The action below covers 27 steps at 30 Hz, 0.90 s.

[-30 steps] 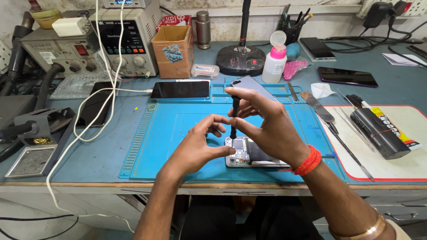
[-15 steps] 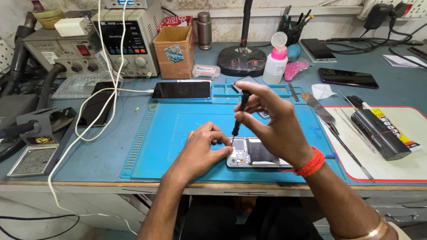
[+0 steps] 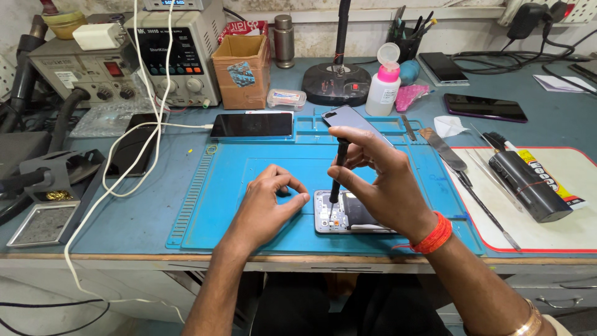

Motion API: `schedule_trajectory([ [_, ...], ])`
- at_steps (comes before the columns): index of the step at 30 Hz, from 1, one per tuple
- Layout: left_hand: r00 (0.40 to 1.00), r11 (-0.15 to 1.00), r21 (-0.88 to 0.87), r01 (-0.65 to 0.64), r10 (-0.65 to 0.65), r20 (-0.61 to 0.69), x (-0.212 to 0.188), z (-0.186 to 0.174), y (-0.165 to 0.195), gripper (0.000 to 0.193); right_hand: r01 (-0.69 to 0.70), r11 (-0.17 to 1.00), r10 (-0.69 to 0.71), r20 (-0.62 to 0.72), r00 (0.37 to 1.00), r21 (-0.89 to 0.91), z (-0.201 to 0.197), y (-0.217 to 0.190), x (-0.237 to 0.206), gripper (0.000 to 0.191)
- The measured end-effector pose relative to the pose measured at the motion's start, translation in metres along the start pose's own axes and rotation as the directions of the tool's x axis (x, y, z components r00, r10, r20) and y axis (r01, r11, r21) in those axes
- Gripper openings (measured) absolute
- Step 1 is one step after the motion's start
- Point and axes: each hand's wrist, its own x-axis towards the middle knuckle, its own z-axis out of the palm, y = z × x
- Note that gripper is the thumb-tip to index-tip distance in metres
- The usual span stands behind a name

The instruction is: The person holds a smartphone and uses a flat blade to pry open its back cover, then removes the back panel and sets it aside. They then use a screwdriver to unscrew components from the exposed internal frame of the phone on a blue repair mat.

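Screwdriver [image 3: 339, 171] is standing nearly upright, tip down on the opened phone [image 3: 345, 214] lying at the near edge of the blue mat [image 3: 249, 180]. Right hand [image 3: 379, 180] is pinching its shaft with fingertips; left hand [image 3: 267, 202] is resting just left of the phone, thumb and finger pressed together. Probably best keeping the driver vertical and pressing lightly.

Brown cardboard box [image 3: 243, 70] at counter rear, blue sticker on its front. Small clear plastic packet [image 3: 285, 98] just right of it. White bottle [image 3: 382, 90], pink collar, pale label. Dark-screened phones: one [image 3: 252, 125] at mat's top edge, one [image 3: 485, 107] far right. Power supply [image 3: 174, 53] display panel dark.
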Motion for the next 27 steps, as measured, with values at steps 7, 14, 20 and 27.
schedule_trajectory([
  [7,1.0,1.0,-0.007,-0.009,0.009,-0.003,0.0,0.0,0.0,0.017,0.054,0.995,-0.059,-0.059,0.997,-0.087,0.003,-0.002,-0.001,0.055],
  [14,1.0,1.0,-0.011,-0.002,0.002,-0.005,0.0,-0.002,0.0,0.018,0.096,0.984,-0.119,-0.146,0.982,-0.152,0.012,-0.004,-0.003,0.057],
  [20,0.997,0.996,0.074,-0.046,0.05,-0.059,0.003,-0.01,-0.008,0.015,0.085,0.988,-0.099,-0.106,0.989,-0.126,0.011,-0.007,-0.002,0.056],
  [27,0.997,0.941,0.339,-0.014,0.038,-0.062,0.012,-0.033,-0.03,0.015,0.009,1.0,-0.009,-0.009,1.0,0.005,0.002,-0.012,-0.004,0.048],
])
